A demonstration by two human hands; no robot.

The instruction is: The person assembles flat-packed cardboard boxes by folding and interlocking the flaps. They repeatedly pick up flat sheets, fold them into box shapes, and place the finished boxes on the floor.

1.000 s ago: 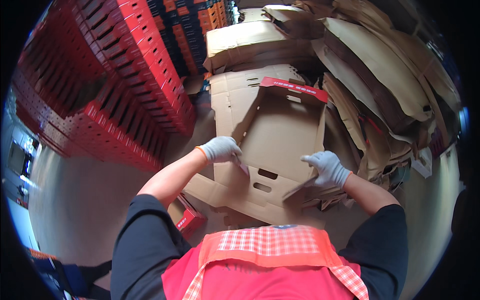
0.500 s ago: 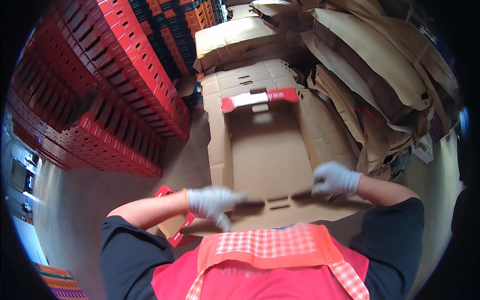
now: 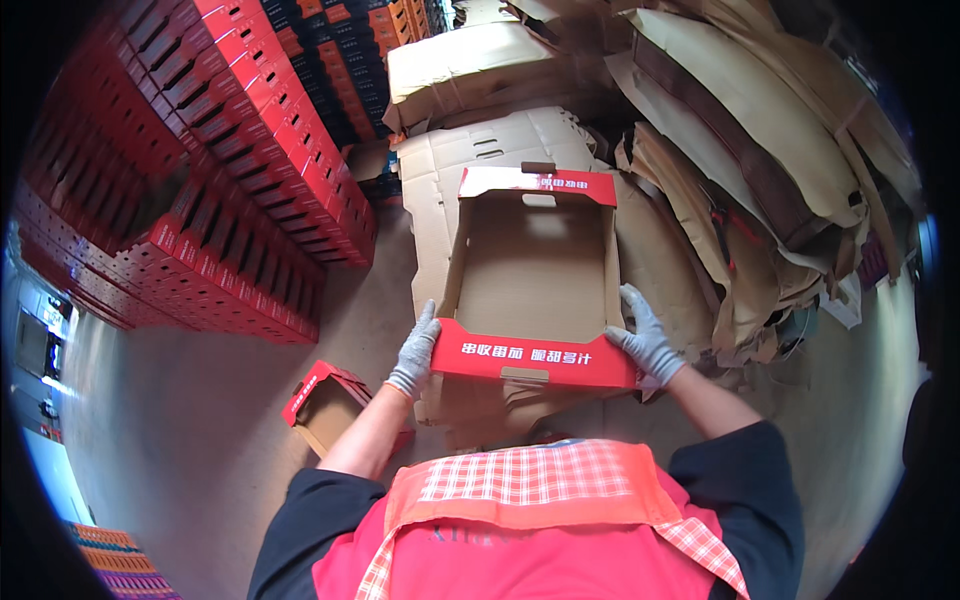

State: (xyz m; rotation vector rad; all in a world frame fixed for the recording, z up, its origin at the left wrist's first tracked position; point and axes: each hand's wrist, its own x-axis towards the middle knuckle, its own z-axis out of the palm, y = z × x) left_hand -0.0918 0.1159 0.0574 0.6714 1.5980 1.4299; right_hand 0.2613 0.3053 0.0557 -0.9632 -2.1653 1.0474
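While open-topped, box (image 3: 535,275) between fingers (image 3: 426,320).

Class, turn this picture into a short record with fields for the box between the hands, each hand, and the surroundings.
Box: open-topped cardboard, red end walls, brown inside
Left hand: pale glove, at the box's near left corner
Right hand: pale glove, at its near right corner
Beneath box: slotted brown cardboard
Floor, left: second box, red and brown
Left background: stacked red boxes
Right background: piled brown cardboard bundles
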